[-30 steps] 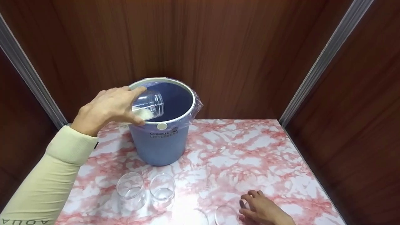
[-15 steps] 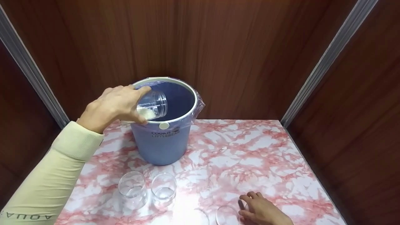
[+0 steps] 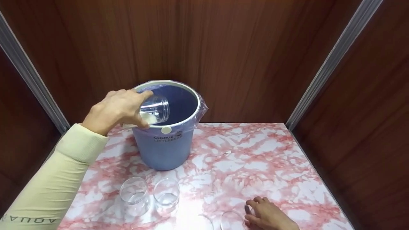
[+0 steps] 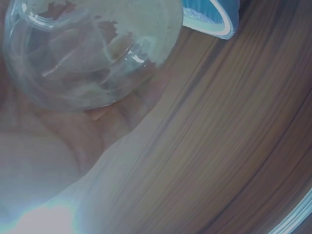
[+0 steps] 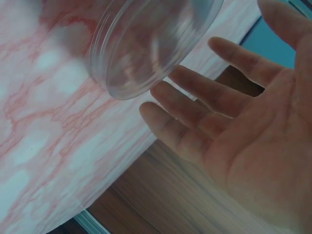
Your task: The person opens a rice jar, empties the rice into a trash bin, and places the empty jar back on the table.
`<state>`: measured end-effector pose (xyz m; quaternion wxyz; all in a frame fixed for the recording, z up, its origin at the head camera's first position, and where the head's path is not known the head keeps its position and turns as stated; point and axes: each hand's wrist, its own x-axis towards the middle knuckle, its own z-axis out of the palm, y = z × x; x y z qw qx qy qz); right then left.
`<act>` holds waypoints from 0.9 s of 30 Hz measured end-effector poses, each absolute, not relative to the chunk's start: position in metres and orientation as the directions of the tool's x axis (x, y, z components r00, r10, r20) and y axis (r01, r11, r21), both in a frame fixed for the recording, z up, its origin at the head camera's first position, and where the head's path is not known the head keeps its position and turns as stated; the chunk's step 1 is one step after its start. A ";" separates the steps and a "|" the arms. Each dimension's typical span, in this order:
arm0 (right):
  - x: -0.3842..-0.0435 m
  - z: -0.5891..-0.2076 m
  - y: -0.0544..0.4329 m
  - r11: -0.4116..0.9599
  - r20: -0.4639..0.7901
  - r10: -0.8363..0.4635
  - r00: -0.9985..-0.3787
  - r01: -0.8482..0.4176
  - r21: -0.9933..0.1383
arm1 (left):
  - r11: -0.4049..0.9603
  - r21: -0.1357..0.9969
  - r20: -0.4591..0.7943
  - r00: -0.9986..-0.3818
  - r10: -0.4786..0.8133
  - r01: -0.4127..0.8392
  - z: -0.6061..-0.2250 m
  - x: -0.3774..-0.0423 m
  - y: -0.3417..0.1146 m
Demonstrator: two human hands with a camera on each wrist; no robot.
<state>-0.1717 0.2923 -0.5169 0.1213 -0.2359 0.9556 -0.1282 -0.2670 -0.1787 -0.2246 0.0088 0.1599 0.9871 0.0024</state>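
Observation:
In the head view my left hand (image 3: 116, 110) grips a clear plastic jar (image 3: 156, 108) lying on its side, mouth to the right, at the opening of a blue bin (image 3: 164, 153). Something whitish collects along the jar's lower side; the left wrist view shows pale matter through the jar's base (image 4: 92, 58), its kind unclear. At the front right, my right hand (image 3: 270, 214) lies low over the table with relaxed, spread fingers. Close to its fingertips in the right wrist view is a clear round container (image 5: 156, 53); whether they touch it I cannot tell.
Two clear jars (image 3: 135, 195) stand side by side before the bin. More clear round rims (image 3: 232, 220) show at the bottom edge, partly cut off. Clear film overhangs the bin's white rim (image 3: 198, 110). Brown wood-grain panels (image 3: 243, 64) enclose the marbled red-and-white table (image 3: 243, 153).
My left hand and forearm have shifted slightly to the right, with the jar still tilted in its grip. The right hand stays almost still. The head view sways a little.

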 end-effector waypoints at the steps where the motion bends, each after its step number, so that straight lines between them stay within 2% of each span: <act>1: -0.171 -0.517 0.292 0.854 -0.167 -0.484 -0.859 -0.423 -0.302 | 0.949 0.006 -0.016 -0.949 0.315 0.314 -0.225 -0.267 -0.179; 8: -0.169 -0.519 0.294 0.842 -0.140 -0.500 -0.855 -0.442 -0.310 | 0.948 -0.003 -0.020 -0.948 0.317 0.317 -0.227 -0.265 -0.180; 16: -0.172 -0.520 0.295 0.847 -0.168 -0.494 -0.853 -0.429 -0.314 | 0.950 -0.014 -0.032 -0.950 0.311 0.312 -0.223 -0.266 -0.176; 27: -0.170 -0.520 0.296 0.840 -0.104 -0.504 -0.858 -0.458 -0.291 | 0.955 -0.034 -0.043 -0.955 0.294 0.296 -0.219 -0.265 -0.173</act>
